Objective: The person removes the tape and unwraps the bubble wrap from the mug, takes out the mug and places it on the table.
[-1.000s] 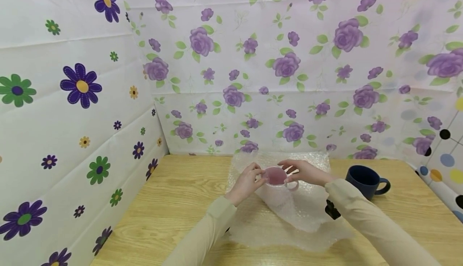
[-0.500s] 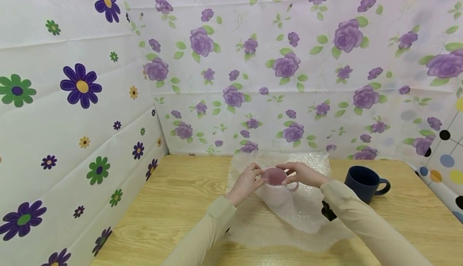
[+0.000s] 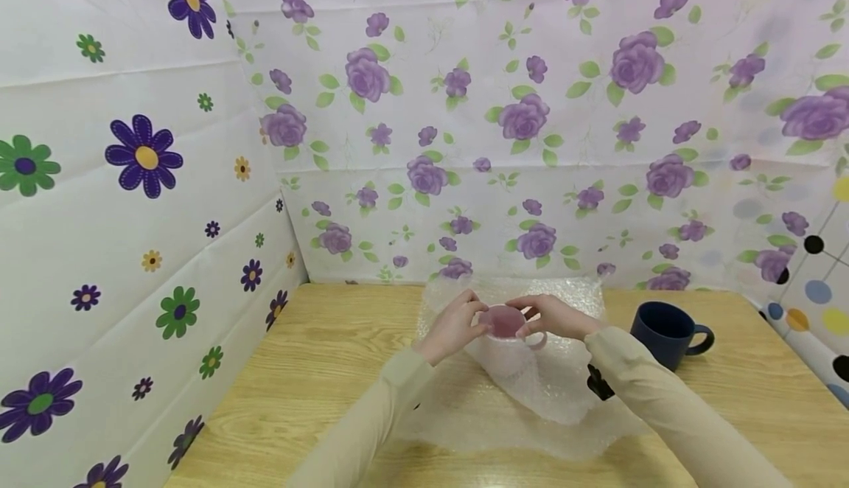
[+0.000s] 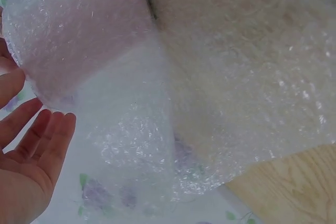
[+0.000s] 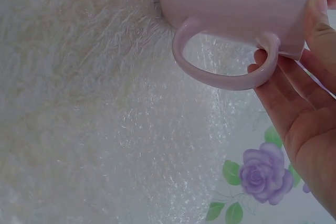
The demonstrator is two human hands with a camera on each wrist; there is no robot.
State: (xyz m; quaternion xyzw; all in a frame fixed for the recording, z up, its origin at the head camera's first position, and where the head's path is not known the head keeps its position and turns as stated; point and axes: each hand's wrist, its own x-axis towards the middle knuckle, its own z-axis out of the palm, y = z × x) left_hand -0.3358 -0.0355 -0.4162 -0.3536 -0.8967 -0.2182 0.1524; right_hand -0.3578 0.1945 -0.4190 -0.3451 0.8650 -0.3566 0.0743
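Note:
A pink mug (image 3: 502, 323) stands in the middle of a sheet of bubble wrap (image 3: 464, 407), its mouth facing up toward me. One flap of the wrap covers its left and front sides, while the handle (image 5: 226, 80) sticks out bare on the right. My left hand (image 3: 458, 329) holds the wrapped left side of the rim, thumb and fingertips at the edge; its other fingers (image 4: 59, 135) extend loosely beside it. On the opposite side, my right hand (image 3: 556, 318) grips the rim with thumb and fingers, the fingertips tucked beside the handle.
A dark blue mug (image 3: 666, 333) stands to the right of the wrap, close behind my right forearm. The wooden table (image 3: 318, 377) meets flower-patterned sheeting (image 3: 398, 134) at the back and left. A dark object (image 3: 599, 383) shows beneath my right wrist.
My right hand has moved a little left and its thumb and fingers have closed in on the mug's rim. My left hand has stayed at the rim with a slight shift.

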